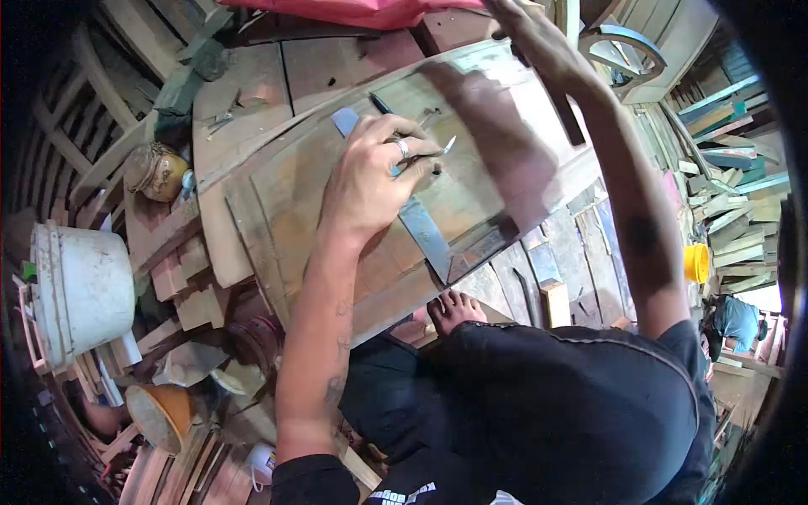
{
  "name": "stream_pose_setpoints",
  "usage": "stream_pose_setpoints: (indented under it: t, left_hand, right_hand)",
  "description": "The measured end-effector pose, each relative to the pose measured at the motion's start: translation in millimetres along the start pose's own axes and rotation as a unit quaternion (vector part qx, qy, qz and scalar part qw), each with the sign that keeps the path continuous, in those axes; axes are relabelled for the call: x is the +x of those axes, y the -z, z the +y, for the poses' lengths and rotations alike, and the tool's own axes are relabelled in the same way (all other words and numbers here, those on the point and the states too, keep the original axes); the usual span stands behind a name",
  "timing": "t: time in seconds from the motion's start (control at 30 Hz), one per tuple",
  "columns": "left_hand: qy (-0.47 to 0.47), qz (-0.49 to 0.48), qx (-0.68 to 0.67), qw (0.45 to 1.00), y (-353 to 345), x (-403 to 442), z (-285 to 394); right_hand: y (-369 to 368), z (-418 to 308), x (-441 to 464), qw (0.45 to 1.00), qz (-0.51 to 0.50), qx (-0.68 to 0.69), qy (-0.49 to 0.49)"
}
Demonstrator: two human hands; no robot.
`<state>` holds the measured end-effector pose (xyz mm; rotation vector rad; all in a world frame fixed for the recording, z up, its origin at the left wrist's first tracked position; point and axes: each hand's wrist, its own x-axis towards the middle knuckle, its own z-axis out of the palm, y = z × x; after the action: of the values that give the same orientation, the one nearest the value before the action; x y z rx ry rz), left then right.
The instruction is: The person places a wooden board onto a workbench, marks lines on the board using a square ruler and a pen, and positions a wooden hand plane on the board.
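Across the wooden panel [320, 244] lies a flat metal strip [423, 231], running from upper left to lower right. My left hand [374, 172], with a ring on one finger, is over the strip's upper part, its fingers curled round a dark pen-like tool [380, 104]. A small pale tip [450, 144] sticks out by the fingertips. My right hand [534, 38] is stretched out at the panel's far top edge, near a dark bar [568, 118]; its fingertips are partly hidden and I cannot make out what they hold.
A white bucket [93, 290] and a dirty jar [157, 172] are at the left. An orange container [160, 417] is at the lower left. Stacked wood [745, 227], a yellow bucket [696, 263] and another person [736, 322] are at the right. A bare foot [454, 310] is below the panel.
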<state>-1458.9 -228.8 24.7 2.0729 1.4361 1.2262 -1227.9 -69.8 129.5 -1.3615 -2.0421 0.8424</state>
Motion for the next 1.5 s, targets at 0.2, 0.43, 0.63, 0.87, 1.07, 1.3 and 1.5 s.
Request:
stream_pose_setpoints:
  t: [0.2, 0.43, 0.63, 0.87, 1.07, 1.3, 1.5]
  left_hand:
    - [-0.018, -0.035, -0.001, 0.999, -7, -1, 2]
    - [-0.055, 0.133, 0.016, 0.989, 15, 10, -4]
    - [0.091, 0.309, -0.068, 0.944, 34, 4, -15]
    - [0.061, 0.3, -0.029, 0.951, 32, 5, -17]
    - [0.087, 0.176, -0.14, 0.97, 51, -23, 45]
    - [-0.027, -0.094, 0.033, 0.995, -5, -100, 88]
    - [-0.096, -0.117, 0.097, 0.984, -17, -105, 81]
  right_hand:
    - [-8, 48, -108, 0.976, 0.046, -0.107, 0.184]
    - [-18, 23, -144, 0.996, -0.083, 0.042, 0.016]
    - [-53, -6, -134, 0.956, -0.231, -0.035, 0.177]
    - [-68, -10, -121, 0.934, -0.27, -0.146, 0.185]
    - [-58, 7, -118, 0.946, -0.225, -0.129, 0.196]
    - [-23, 53, -99, 0.977, -0.111, -0.163, 0.076]
    - [-8, 87, -94, 0.986, -0.069, -0.138, 0.063]
